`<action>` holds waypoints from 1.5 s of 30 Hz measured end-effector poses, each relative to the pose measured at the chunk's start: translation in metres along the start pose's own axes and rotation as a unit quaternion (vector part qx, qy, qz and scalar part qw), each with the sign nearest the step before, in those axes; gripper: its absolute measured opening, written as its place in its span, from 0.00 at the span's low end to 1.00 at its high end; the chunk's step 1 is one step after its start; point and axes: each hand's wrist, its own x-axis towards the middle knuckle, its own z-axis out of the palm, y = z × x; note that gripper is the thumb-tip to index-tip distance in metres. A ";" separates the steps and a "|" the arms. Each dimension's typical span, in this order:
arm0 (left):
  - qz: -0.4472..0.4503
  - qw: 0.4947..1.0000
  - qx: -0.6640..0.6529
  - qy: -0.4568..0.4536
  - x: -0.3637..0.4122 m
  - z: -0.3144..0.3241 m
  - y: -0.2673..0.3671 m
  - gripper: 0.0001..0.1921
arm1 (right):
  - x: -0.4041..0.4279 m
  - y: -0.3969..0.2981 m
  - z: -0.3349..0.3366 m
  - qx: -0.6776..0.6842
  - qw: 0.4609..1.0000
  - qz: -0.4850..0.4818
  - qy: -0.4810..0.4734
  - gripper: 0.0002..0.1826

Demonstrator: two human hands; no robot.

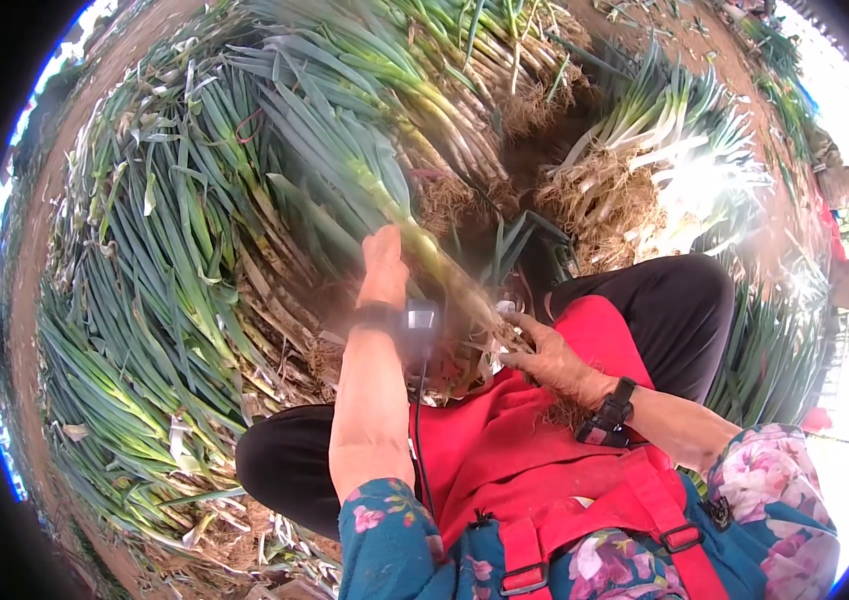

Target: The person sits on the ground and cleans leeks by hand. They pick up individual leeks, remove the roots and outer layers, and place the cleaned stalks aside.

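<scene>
A long green onion (448,268) slants across in front of me, its leaves pointing up and left and its root end towards my lap. My left hand (385,255) is closed at the stalk, just below where the leaves fan out. My right hand (555,358) grips the lower stalk near the roots, with thumb and fingers around it. Loose roots (565,414) hang below that hand, over the red apron (484,450). A cabled device (418,319) on my left wrist hides part of the ground behind it.
Unpeeled green onions (191,247) lie heaped along the left, more (462,112) at the top. A pile with paler stalks and bushy roots (619,187) lies at upper right, partly in glare. Further green leaves (766,360) lie beyond my right knee. Brown soil (724,67) shows behind.
</scene>
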 end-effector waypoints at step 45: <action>0.265 0.951 0.047 -0.154 -0.147 -0.006 0.194 0.29 | 0.030 -0.060 0.012 -0.327 0.931 -0.141 -0.085 0.24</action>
